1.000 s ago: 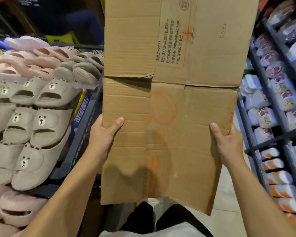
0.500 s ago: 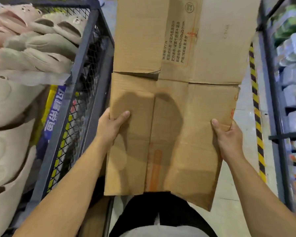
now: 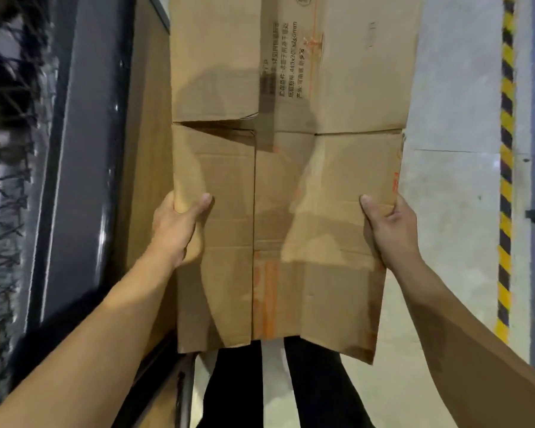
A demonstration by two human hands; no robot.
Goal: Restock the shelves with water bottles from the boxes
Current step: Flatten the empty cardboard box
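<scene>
Both hands hold one flattened cardboard box (image 3: 291, 180) by its side edges. The left hand (image 3: 179, 230) grips the left edge with its thumb (image 3: 203, 202) lying across the near face and its fingers curled out of sight behind. The right hand (image 3: 389, 233) clamps the right edge in the same way, its thumb on the front. The hands sit at about the same height, on the lower half of the box. The box hangs in front of the person's body, above the black trousers (image 3: 232, 390) and clear of the pale floor (image 3: 451, 211). It is folded flat, with its panels lying against each other and its flaps spread in one plane, so it shows as a sheet rather than an open container. Its long axis runs away from the person, from a ragged lower edge near the legs to a far end cut off by the top of the view. A crease crosses it about a third of the way down. Dark printed text (image 3: 286, 63) sits on the upper panel, too blurred to read, and faded orange marks (image 3: 267, 291) sit on the lower one. To the left stands a wire mesh bin (image 3: 3, 180) with a dark metal frame (image 3: 84, 180); its contents are too blurred to make out. A yellow-and-black hazard stripe (image 3: 506, 180) runs along the floor on the right.
</scene>
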